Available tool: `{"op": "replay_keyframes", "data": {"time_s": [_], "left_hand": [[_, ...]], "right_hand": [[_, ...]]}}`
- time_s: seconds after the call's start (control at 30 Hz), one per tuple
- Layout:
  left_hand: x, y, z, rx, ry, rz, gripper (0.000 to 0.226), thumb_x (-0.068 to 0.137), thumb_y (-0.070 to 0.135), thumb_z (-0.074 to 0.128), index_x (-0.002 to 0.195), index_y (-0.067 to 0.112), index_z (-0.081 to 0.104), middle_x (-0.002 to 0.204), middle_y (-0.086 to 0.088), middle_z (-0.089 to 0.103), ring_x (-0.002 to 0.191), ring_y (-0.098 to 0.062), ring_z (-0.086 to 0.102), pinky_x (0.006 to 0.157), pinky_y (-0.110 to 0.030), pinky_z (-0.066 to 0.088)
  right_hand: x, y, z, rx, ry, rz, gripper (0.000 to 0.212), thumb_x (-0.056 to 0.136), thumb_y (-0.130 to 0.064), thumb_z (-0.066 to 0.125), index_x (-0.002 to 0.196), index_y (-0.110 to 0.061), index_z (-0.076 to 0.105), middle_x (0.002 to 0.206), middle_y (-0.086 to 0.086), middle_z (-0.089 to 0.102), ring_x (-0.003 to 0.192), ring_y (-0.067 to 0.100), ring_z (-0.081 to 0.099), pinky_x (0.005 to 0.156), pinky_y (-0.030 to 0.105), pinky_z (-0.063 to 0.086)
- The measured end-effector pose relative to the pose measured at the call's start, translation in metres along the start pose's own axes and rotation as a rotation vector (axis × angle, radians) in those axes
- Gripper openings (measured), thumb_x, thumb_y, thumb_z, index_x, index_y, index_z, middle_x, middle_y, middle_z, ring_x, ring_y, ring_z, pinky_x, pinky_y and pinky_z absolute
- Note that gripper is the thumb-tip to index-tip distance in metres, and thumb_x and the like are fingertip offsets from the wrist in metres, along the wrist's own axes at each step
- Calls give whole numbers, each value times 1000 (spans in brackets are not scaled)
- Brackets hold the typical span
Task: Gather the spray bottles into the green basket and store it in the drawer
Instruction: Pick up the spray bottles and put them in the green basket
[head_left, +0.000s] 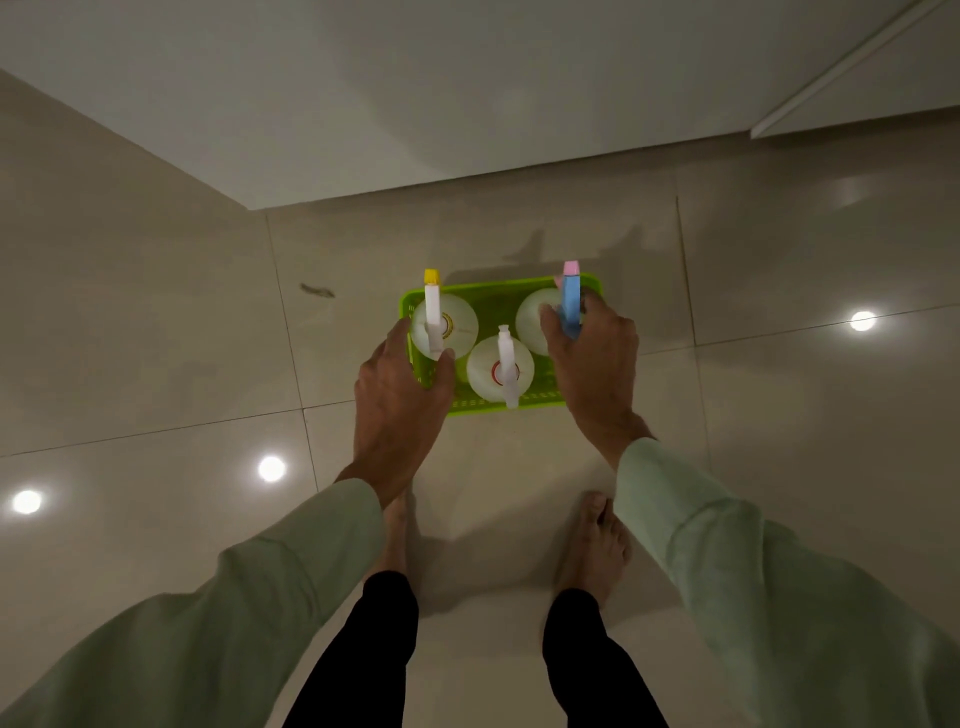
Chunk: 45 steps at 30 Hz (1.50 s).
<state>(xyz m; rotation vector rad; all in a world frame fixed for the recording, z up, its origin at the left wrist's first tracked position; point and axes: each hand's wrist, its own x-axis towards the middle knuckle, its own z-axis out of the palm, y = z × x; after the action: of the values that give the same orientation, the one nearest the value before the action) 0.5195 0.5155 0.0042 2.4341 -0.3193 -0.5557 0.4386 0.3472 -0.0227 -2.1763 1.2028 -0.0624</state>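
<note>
Spray bottles, three of them, stand upright inside one green basket (524, 291) seen from above: a bottle with a yellow-tipped white trigger head (432, 312) at the left, a bottle with an all-white head (505, 366) in the near middle, and a bottle with a blue head and pink tip (570, 301) at the right. Two hands reach in. The left hand (400, 400) curls over the basket's left wall beside the yellow-tipped bottle; whether its fingers pinch the rim cannot be told. The right hand (592, 358) covers the basket's right side, fingers wrapped at the blue head. Two bare feet stand just behind the basket on a glossy beige tiled floor (156, 338) with three ceiling-light reflections. A white cabinet front (415, 104) rises beyond.
</note>
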Motion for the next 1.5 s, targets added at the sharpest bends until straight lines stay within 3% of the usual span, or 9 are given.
{"op": "replay_keyframes", "data": {"time_s": [0.1,0.2,0.4,0.6,0.73,0.97,1.2,1.37,1.5], "left_hand": [[-2,2,-1,-8,1,-8,44,88,40,62,128,23,52,111,1,71,88,-21,68,77,-30,51],[-2,8,-3,-26,-8,-40,47,88,39,63,130,22,52,118,-1,69,92,-24,69,80,-38,55],[1,18,-3,-38,11,-48,43,89,38,63,125,17,56,111,-2,71,88,-24,68,79,-38,55],[3,18,-5,-38,9,-49,43,89,38,63,125,16,56,114,-4,70,89,-27,70,80,-45,57],[-1,16,-5,-35,0,-50,45,89,37,62,129,18,55,116,-3,71,89,-25,70,81,-42,57],[-2,12,-5,-28,-18,-41,47,89,37,63,130,17,53,118,-3,70,94,-27,69,84,-46,56],[-6,8,-4,-76,-25,-43,49,87,32,60,133,28,46,121,1,67,94,-22,68,79,-34,54],[-5,-16,0,-46,-111,-128,69,86,31,56,148,26,26,147,-1,46,129,-22,48,99,-41,44],[4,-36,14,-77,-127,-295,81,87,27,61,154,16,17,157,-10,32,142,-30,33,114,-47,33]], "right_hand": [[-13,-4,-8,38,129,11,45,91,-41,68,121,-9,61,102,8,63,88,23,60,73,34,49],[-44,-11,-8,29,299,-64,39,92,-43,66,116,-13,60,105,5,60,92,23,60,69,35,50],[-81,-15,22,-85,-35,-63,43,90,-49,65,118,-17,59,91,3,75,83,28,71,65,33,50],[-68,-22,26,-122,66,-149,14,85,-17,76,86,-7,65,60,9,67,52,33,64,48,25,36],[-69,-21,25,-100,73,-157,14,88,-15,74,87,-4,67,63,12,69,54,34,65,46,34,50],[-75,-15,28,-90,58,-141,15,91,-20,71,89,-6,67,62,10,69,53,34,66,47,33,48],[-75,-7,17,-20,30,-38,61,85,-73,53,112,-20,67,68,-3,66,68,21,66,62,34,52],[-67,32,5,258,230,166,40,99,-52,48,114,-16,58,92,1,65,85,22,61,72,47,53],[-47,73,14,237,65,362,62,94,-33,66,146,-10,41,135,15,53,124,33,51,102,48,45]]}}
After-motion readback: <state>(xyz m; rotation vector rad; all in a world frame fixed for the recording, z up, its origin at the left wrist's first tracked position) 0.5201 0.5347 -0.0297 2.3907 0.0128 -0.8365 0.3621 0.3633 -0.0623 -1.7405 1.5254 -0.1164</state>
